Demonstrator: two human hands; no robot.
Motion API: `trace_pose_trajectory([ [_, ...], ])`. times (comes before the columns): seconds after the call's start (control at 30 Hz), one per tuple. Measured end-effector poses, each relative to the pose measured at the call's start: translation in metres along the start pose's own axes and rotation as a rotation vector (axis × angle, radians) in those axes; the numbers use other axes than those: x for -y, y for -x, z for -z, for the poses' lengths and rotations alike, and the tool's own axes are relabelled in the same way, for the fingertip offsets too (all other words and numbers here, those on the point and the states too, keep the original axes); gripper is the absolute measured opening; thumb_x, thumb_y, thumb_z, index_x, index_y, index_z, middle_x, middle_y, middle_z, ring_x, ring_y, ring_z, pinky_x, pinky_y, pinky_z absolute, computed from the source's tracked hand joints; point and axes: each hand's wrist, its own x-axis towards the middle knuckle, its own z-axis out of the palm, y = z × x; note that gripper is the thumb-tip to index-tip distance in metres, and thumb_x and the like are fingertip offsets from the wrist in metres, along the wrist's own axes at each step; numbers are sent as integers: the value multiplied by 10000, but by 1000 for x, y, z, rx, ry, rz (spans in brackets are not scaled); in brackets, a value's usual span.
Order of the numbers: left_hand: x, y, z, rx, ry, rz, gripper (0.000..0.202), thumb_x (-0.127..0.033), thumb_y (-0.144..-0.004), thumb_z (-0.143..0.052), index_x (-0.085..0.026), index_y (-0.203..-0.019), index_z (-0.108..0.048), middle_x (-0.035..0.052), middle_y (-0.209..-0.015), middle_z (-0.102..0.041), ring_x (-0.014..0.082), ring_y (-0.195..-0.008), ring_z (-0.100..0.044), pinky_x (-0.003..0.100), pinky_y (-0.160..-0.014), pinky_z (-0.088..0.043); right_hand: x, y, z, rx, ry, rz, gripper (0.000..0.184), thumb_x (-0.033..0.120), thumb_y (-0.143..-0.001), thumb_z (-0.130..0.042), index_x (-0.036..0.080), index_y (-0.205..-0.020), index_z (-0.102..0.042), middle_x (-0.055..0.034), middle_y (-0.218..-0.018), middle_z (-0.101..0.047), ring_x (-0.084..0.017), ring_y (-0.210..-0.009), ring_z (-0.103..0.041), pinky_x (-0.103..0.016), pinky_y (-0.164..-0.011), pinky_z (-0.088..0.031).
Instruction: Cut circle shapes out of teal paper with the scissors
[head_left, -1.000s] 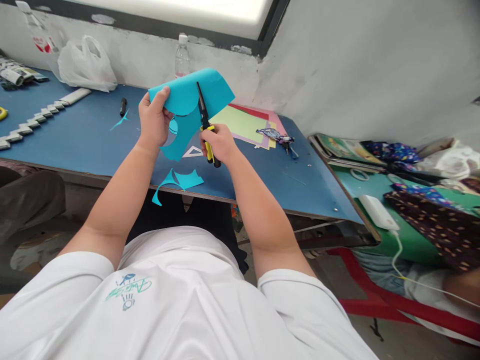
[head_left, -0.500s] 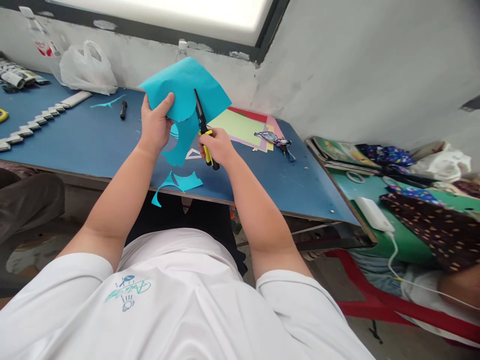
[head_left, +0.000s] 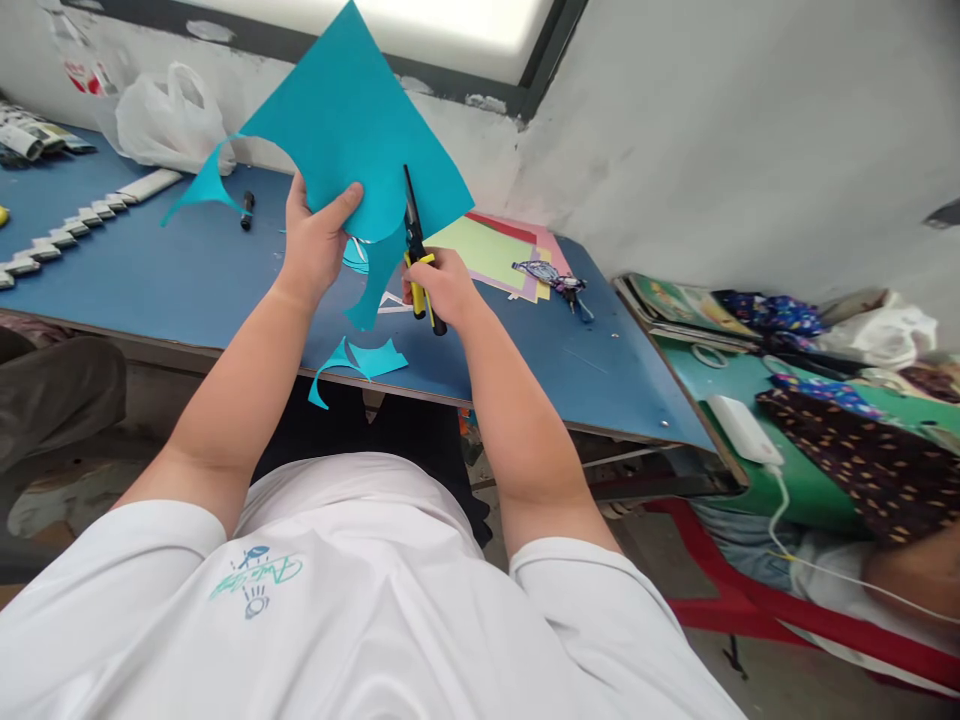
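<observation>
Between left fingers (head_left: 343, 203), against scissors (head_left: 414, 235), paper (head_left: 352, 110)

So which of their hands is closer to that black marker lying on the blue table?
Left. The left hand, gripping the teal paper, is just beside the marker; the right hand, holding scissors, is beyond it, farther away.

I've got the sheet (head_left: 352, 120) up in my left hand (head_left: 319, 245), above the tabletop (head_left: 187, 280). The scissors (head_left: 416, 250) are in my right hand (head_left: 442, 290), just right of it, with the blades against the sheet. The offcuts (head_left: 367, 360) lie on the tabletop's near edge, below both hands. The paper stack (head_left: 487, 250) is behind-right of the scissors. The marker (head_left: 246, 210) and the bag (head_left: 161, 120) are back left, bag at the wall. The second table (head_left: 731, 385) stands to the right, with the charger (head_left: 739, 428) on it.
</observation>
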Motion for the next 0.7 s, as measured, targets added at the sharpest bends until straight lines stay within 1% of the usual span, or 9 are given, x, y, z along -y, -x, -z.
trace_pose_trajectory([
  [0.07,2,-4,0,-50,84,-14,991,-854,-479,-1116,-543,-1354,-772,-156,-1455,-893,335,-1821,-481,630,-1495,-514,-1,-1,1,6,-13,-13,296,439,-849,-823,280,-878,-575,-14,-759,-664,-192,-706,-662,-351,-688,-609],
  [0.13,5,-7,1,-61,146,-9,1044,-763,-419,-1174,-550,-1361,-778,-147,-1444,-896,370,-1779,-533,649,-1464,-551,-2,-2,2,16,-22,-20,291,418,-838,-830,279,-892,-580,-10,-766,-665,-193,-713,-665,-351,-690,-606],
  [0.2,7,-10,2,-39,153,6,1034,-728,-433,-1180,-576,-1370,-771,-158,-1408,-900,360,-1767,-548,629,-1443,-577,-2,-3,3,21,-27,-20,274,406,-824,-822,278,-894,-590,-10,-772,-678,-196,-721,-673,-353,-698,-608],
  [0.3,6,-9,3,4,132,12,985,-704,-494,-1155,-589,-1388,-758,-163,-1384,-896,340,-1766,-544,597,-1432,-584,-3,-3,2,16,-29,-12,283,426,-822,-822,279,-894,-590,-11,-776,-696,-198,-738,-688,-352,-712,-611],
  [0.43,1,-2,1,42,99,-5,832,-628,-669,-1091,-524,-1421,-752,-158,-1405,-889,319,-1738,-555,568,-1474,-536,-1,-1,0,20,-59,-11,304,440,-836,-839,283,-905,-587,-3,-784,-704,-201,-759,-704,-352,-738,-626],
  [0.5,-1,1,-1,35,102,-21,750,-593,-689,-1095,-473,-1361,-784,-131,-1372,-903,336,-1682,-617,569,-1452,-566,1,0,0,19,-84,-19,308,433,-833,-850,281,-924,-597,0,-801,-712,-200,-782,-717,-352,-768,-651],
  [0.57,-2,3,-2,28,126,-36,685,-595,-662,-1126,-441,-1257,-826,-93,-1346,-915,370,-1594,-704,590,-1389,-632,3,0,0,20,-110,-25,319,428,-833,-859,275,-939,-600,-7,-830,-724,-197,-810,-733,-349,-798,-670],
  [0.63,-1,3,-3,31,139,-36,626,-621,-652,-1144,-423,-1171,-854,-59,-1352,-918,402,-1532,-762,618,-1329,-682,4,0,1,31,-131,-26,326,422,-842,-860,268,-947,-593,-15,-846,-727,-192,-815,-739,-344,-807,-677],
  [0.7,-1,2,-3,35,138,-31,595,-641,-651,-1152,-422,-1127,-870,-39,-1351,-921,422,-1504,-786,634,-1299,-701,5,0,1,40,-145,-27,330,410,-853,-863,266,-955,-584,-17,-842,-720,-189,-797,-734,-346,-794,-676],
])
